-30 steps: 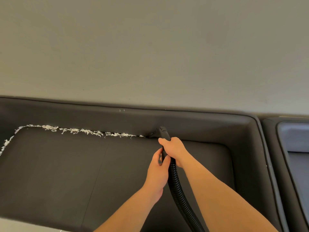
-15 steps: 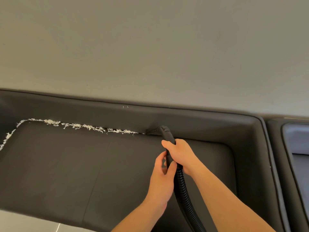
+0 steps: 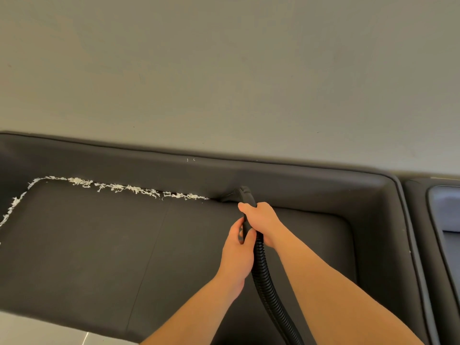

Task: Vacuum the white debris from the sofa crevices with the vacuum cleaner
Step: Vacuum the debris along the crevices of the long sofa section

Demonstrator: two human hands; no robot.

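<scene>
As the nozzle [image 3: 237,194] creeps left along the crevice, white debris [image 3: 129,188] shortens (slow progress); left hand [image 3: 236,255] and right hand [image 3: 261,221] fingers curled, gripping the hose [image 3: 263,275].

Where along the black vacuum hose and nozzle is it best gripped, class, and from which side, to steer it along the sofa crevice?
Grip the smooth rigid black nozzle tube, just above the black ribbed hose, coming from the near, seat side. The tube is stiff and aims the tip; the ribbed part would likely flex. Both hands do this now: the right hand wraps higher up, the left hand lower down.
</scene>
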